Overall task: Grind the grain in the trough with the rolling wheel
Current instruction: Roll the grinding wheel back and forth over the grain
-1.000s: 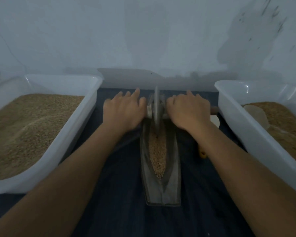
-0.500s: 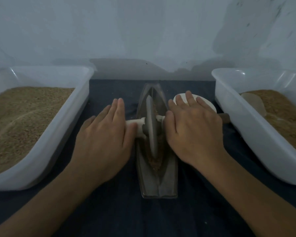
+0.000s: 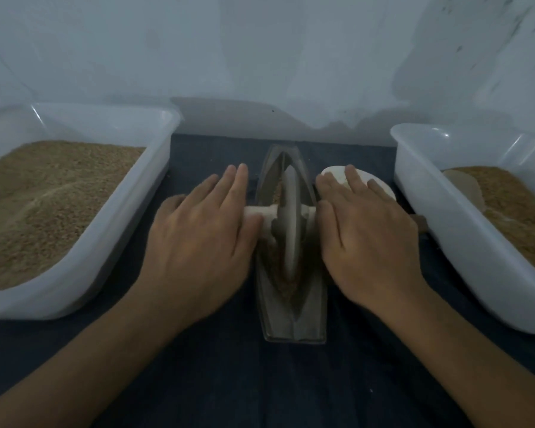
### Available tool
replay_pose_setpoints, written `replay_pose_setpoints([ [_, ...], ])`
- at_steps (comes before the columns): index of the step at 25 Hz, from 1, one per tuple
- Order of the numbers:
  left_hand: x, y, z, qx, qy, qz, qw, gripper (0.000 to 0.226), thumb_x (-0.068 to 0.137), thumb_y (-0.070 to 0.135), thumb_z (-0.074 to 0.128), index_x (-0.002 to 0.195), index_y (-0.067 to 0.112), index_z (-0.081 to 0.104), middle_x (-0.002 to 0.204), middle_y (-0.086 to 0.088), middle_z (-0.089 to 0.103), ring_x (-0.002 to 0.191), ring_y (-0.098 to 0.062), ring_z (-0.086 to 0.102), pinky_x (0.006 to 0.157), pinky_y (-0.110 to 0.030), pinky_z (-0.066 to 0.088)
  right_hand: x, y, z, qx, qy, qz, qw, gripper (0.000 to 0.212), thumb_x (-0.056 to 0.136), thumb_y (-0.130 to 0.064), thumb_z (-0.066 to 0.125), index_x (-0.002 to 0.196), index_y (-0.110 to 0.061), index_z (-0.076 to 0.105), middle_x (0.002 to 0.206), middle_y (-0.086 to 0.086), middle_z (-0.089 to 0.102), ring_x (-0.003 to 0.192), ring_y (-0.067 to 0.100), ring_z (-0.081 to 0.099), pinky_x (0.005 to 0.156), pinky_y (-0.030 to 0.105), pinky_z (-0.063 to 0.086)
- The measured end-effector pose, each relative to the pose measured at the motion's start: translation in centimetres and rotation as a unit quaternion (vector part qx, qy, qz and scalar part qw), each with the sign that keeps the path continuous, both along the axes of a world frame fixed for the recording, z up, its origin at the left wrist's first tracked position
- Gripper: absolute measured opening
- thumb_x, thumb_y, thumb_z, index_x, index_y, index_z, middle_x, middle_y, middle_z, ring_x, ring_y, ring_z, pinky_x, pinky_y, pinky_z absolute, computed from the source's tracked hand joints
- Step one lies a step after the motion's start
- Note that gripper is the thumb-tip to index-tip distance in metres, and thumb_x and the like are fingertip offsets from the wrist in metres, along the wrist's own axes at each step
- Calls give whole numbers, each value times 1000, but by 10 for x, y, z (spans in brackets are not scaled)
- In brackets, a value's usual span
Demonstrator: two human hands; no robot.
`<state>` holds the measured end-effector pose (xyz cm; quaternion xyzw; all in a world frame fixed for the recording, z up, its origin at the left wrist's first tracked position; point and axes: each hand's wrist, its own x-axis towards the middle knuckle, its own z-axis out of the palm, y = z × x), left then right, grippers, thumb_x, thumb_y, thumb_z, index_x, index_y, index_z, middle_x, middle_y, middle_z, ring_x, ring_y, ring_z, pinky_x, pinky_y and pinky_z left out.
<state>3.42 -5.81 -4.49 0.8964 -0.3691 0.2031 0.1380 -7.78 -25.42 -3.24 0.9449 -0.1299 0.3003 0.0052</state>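
At the centre of the frame the boat-shaped trough (image 3: 294, 316) lies lengthwise on the dark cloth (image 3: 260, 381) that covers the counter, its pointed end toward the wall. The rolling wheel (image 3: 289, 230) stands upright in its groove, about midway along. A pale axle (image 3: 258, 216) runs through the wheel to either side, probably so both palms can roll it evenly. The left hand (image 3: 198, 242) lies flat over the left end of the axle, fingers (image 3: 235, 186) straight and close together. The right hand (image 3: 368, 239) presses flat on the right end, fingers slightly spread.

The grain (image 3: 283, 287) shows as a tan, coarse line along the groove, in front of and behind the wheel; how finely it is crushed I cannot tell.

A white tub (image 3: 112, 257) at left and another white tub (image 3: 464, 261) at right hold more grain, likely supply and output kept within reach.
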Motion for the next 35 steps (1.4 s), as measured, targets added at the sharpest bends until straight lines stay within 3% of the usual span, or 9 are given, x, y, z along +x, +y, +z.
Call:
replay_pose_setpoints([
  [6,28,-21,4,25,22,21,999,71,109,59,12,167,20,24,171,-1,32,158,-22,30,122,-57,33,33,-11,9,15,76,-14,997,68,106,-40,11,149,-13,55,156,8,51,150,27,38,122,46,30],
  [10,62,-64,27,55,13,55,997,63,109,51,15,144,18,56,148,-5,59,141,-27,51,114,-57,39,65,-32,16,113,127,-70,983,56,112,-39,20,136,-17,66,161,12,43,148,32,40,113,48,37],
  [17,-14,2,3,25,-37,5,999,66,111,52,12,168,19,22,171,-1,33,156,-22,34,121,-58,35,-17,2,-9,94,-17,27,995,58,107,-39,23,153,-16,50,155,1,51,150,21,39,124,39,25],
  [20,-21,1,5,24,-73,-17,997,65,112,50,14,168,19,25,171,-2,35,154,-23,37,121,-58,32,-28,1,-10,136,-6,21,990,61,105,-42,22,157,-19,46,159,3,47,153,19,34,123,37,25],
  [25,28,-17,4,14,26,-6,1000,67,110,53,13,167,20,28,167,-3,42,150,-22,44,119,-52,39,37,-20,1,16,29,13,999,62,108,-41,17,146,-13,57,154,7,53,150,27,39,122,49,31],
  [27,56,-45,13,16,27,32,999,65,111,48,14,161,17,40,159,-6,52,141,-27,53,111,-51,44,71,-39,12,60,98,-35,993,63,110,-41,15,129,-14,68,156,12,50,148,30,41,117,48,33],
  [29,75,-73,27,38,31,73,996,62,107,44,7,133,19,58,132,-10,67,111,-32,63,90,-50,46,88,-46,21,100,144,-70,982,61,111,-39,16,103,-14,72,153,17,51,143,33,46,111,47,37],
  [31,73,-73,34,83,25,80,993,57,103,43,3,106,21,55,110,-8,69,85,-29,57,76,-45,42,86,-40,20,94,139,-74,983,61,111,-39,18,110,-13,74,152,17,53,144,34,44,112,47,36],
  [35,16,-10,5,4,-4,19,1000,56,113,43,22,150,15,52,144,-5,65,125,-25,65,102,-48,53,24,-11,1,33,20,3,999,58,109,-38,21,143,-13,61,152,8,55,150,26,39,122,46,29],
])
